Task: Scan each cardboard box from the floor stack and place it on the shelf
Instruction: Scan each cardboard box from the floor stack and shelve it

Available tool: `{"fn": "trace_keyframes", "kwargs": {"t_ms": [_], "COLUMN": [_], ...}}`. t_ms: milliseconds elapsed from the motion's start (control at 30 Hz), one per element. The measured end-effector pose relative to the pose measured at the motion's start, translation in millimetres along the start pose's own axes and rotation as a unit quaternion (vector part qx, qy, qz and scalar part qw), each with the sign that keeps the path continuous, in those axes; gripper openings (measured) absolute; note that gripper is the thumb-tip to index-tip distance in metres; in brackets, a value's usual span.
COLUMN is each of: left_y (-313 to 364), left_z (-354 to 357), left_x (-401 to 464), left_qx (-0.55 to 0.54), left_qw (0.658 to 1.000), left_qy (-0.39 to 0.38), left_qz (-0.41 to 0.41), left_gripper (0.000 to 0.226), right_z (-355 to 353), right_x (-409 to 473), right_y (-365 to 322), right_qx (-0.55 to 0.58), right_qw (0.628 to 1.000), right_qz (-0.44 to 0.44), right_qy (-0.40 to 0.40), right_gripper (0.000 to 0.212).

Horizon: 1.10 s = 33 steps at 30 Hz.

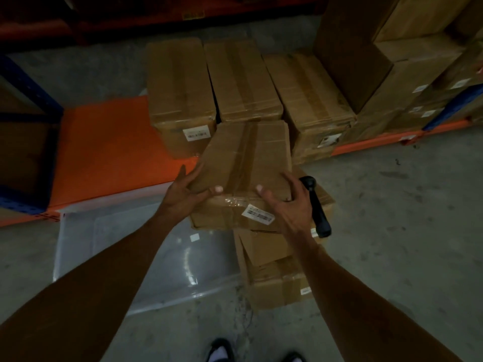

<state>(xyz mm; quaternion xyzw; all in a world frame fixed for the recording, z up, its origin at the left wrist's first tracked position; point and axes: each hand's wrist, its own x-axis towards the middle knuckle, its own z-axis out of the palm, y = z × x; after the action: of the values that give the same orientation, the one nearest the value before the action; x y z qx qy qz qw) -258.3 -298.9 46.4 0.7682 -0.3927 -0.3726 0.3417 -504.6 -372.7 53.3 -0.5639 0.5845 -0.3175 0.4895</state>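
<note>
Cardboard box [243,163]: gripped by left hand [183,194] and right hand [285,202] (near end), long axis toward shelf [104,147], 3 boxes ahead.

No text, number or brand could be read anywhere; every label was too small or too blurred. A white barcode label [258,214] sat on the near face of the cardboard box [243,163], its print only a smear of dark bars. Another white sticker [196,134] stood on the front of the left box on the shelf [180,82], and a third [328,140] on the front of the right box [308,92], both illegible. Small white labels [420,88] on the stacked cartons at far right and a yellowish tag [193,15] on the orange beam above were unreadable too.
</note>
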Motion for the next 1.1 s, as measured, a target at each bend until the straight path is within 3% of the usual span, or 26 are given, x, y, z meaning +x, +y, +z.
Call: {"fn": "trace_keyframes", "kwargs": {"t_ms": [100, 267, 600, 833, 1100], "left_y": [-6.0, 3.0, 37.8, 108.1, 231.5], "left_z": [11.0, 12.2, -1.1, -54.0, -106.0], "left_x": [4.3, 7.3, -17.7, -60.2, -135.0], "left_qx": [-0.101, -0.169, -0.160, -0.153, -0.164], "left_qw": [0.992, 0.979, 0.978, 0.977, 0.976], "left_qy": [0.053, 0.072, 0.120, 0.139, 0.142], "left_qz": [-0.047, -0.086, -0.067, -0.052, -0.023], "left_gripper": [0.102, 0.085, 0.066, 0.066, 0.068], "right_z": [1.0, 6.1, -7.3, -26.6, -95.7], "right_x": [1.1, -0.8, -6.1, -32.7, -81.5], "right_y": [0.7, -2.5, -33.0, -115.3, -235.0], "right_qx": [0.044, 0.071, 0.061, 0.044, 0.062], "right_qw": [0.999, 0.997, 0.998, 0.998, 0.995], "right_qz": [0.006, 0.013, 0.015, -0.011, -0.060], "right_qy": [-0.011, 0.002, 0.027, 0.031, 0.043], "right_gripper": [0.064, 0.060, 0.058, 0.046, 0.046]}}
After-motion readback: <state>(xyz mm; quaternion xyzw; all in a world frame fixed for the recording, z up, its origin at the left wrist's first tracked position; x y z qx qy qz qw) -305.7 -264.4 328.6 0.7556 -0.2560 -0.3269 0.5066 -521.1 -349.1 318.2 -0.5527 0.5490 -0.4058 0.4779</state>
